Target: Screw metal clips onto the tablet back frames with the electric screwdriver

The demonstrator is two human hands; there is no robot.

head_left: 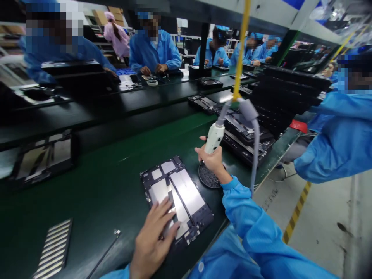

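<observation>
An opened tablet-like device (pixel 188 190) with silver panels and a black frame lies on the dark green bench. My left hand (pixel 157 232) rests on its lower left part, fingers spread. Beyond the device's right side, my right hand (pixel 211 157) is wrapped round a white electric screwdriver (pixel 214 138), whose grey cable runs up to a yellow cord (pixel 241 50). The screwdriver's tip is hidden. Partly under my right wrist sits a round black mesh dish (pixel 207 176).
Stacked devices (pixel 244 135) and black trays (pixel 285 97) stand at the right. Another opened device (pixel 46 155) lies far left, a striped strip (pixel 55 248) and thin cable (pixel 104 254) nearer. A blue-sleeved person (pixel 343 131) is at the right; several people work across the bench.
</observation>
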